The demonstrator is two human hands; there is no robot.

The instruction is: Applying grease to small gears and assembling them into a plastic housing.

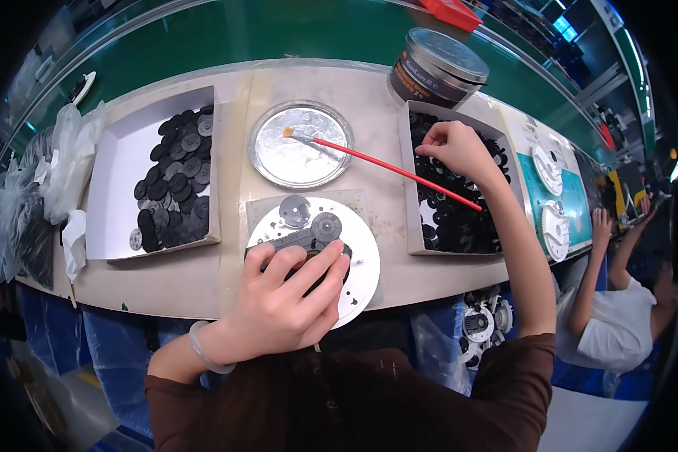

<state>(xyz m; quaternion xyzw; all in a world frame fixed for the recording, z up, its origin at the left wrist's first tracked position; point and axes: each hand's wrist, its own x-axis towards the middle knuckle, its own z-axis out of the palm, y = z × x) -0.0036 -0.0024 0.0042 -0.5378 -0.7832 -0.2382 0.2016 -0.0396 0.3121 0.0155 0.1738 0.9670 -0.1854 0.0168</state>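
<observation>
In front of me lies a white round base plate [363,245] carrying a grey arm-shaped cover [282,242], a grey gear [326,227] and a grey disc [294,212]. My left hand [290,297] bends over its near part, fingers curled and pressing on the assembly; they hide much of a black part beneath. To the right, my right hand [456,153] reaches into a white box [413,218] of small black parts [452,226]. Its thumb and fingers are pinched together; whatever is between them cannot be made out.
A red-handled brush [399,172] spans from a round metal lid [267,166] to the right box. Black gears [175,181] fill part of the left box [111,196]. A tin [437,71] stands behind; plastic bags [71,162] lie left. A co-worker [618,324] sits at right.
</observation>
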